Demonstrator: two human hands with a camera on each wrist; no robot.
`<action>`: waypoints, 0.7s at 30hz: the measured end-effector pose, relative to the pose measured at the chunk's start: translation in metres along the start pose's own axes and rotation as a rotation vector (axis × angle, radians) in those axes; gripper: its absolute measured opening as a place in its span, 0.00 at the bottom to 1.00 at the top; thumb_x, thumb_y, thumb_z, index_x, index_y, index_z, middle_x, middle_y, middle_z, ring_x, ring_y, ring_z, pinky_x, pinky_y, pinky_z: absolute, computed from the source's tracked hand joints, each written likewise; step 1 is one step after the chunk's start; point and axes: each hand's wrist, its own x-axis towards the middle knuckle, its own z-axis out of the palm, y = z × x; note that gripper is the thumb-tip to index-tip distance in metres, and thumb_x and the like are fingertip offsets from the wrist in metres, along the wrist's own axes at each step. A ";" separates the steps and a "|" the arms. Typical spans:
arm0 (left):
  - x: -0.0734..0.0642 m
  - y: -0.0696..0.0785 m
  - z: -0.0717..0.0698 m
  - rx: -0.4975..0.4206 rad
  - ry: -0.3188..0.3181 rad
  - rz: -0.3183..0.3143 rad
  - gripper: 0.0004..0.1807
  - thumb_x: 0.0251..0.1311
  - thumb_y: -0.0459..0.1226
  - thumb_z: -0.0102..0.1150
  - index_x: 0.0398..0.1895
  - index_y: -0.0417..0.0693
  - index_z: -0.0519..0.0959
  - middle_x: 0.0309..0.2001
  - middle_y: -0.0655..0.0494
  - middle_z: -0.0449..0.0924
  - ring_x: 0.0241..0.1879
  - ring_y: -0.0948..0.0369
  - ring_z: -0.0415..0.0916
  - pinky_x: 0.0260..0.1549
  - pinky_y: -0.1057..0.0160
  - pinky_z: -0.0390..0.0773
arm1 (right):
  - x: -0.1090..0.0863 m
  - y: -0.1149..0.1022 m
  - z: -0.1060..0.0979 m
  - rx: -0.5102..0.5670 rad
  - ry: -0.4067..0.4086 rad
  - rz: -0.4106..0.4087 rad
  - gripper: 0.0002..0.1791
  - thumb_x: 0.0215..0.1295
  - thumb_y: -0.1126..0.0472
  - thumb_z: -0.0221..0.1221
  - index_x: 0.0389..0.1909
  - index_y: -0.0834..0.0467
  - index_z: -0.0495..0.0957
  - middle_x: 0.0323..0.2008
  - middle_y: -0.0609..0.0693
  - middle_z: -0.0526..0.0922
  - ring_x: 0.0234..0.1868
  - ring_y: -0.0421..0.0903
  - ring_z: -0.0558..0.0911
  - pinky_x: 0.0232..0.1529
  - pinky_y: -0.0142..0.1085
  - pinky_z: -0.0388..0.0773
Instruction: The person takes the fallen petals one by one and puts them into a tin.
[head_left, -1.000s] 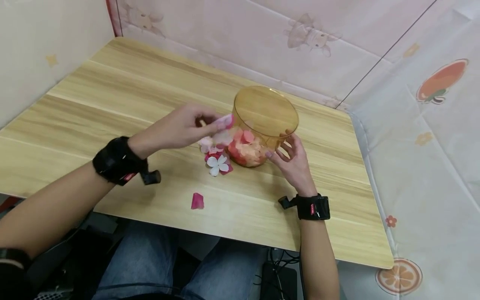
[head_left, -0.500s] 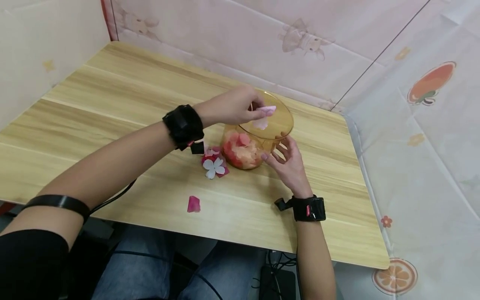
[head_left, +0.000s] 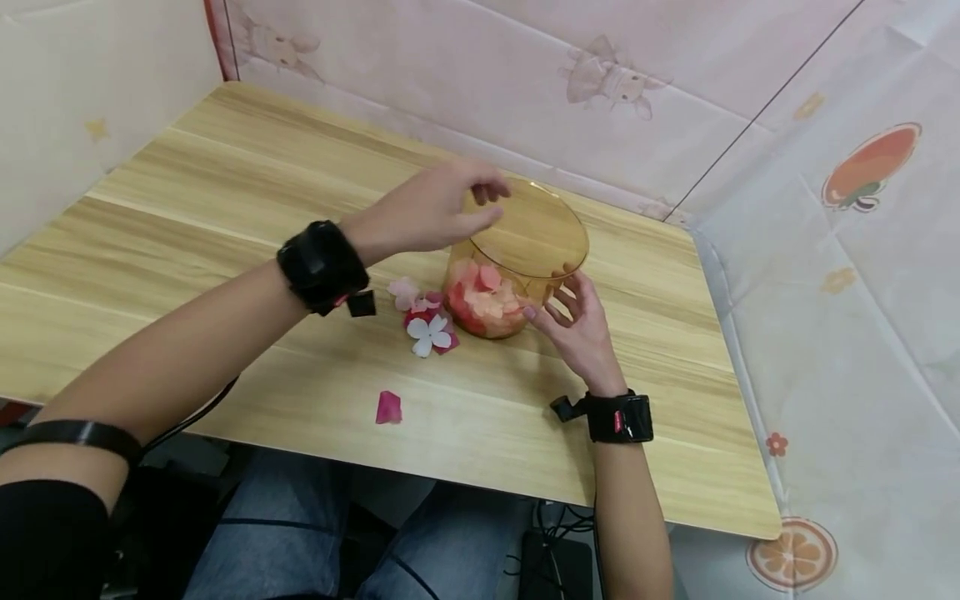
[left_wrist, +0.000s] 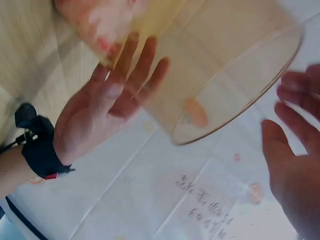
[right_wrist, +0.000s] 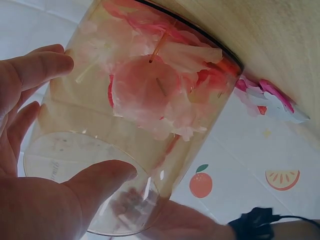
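A clear amber jar (head_left: 528,237) stands on the table, its lower part filled with pink, red and peach petals (head_left: 487,307). My right hand (head_left: 585,337) holds the jar from the right side, thumb and fingers spread around its wall. At the left of the jar's rim hovers my left hand (head_left: 442,208), fingers loosely bent and holding nothing. Left of the jar's base lies a small heap of artificial petals (head_left: 422,307) with a white flower (head_left: 429,335) on its near side. In the right wrist view the petals (right_wrist: 145,82) show through the jar wall.
A single magenta petal (head_left: 388,407) lies near the front edge of the wooden table (head_left: 300,392). Printed cloth walls (head_left: 465,83) border the table at the back and sides. Cables (head_left: 558,525) hang below the front edge.
My left hand carried pale pink petals from the heap over the jar's mouth and let them go. It has since drawn back left, while my right hand has stayed on the jar.
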 end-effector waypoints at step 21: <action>-0.062 -0.113 0.047 0.069 -0.275 -0.169 0.11 0.67 0.34 0.65 0.49 0.37 0.86 0.40 0.47 0.85 0.36 0.56 0.76 0.37 0.61 0.78 | 0.006 0.000 -0.004 0.004 0.008 0.003 0.48 0.62 0.59 0.72 0.79 0.51 0.55 0.75 0.55 0.65 0.76 0.53 0.69 0.74 0.49 0.70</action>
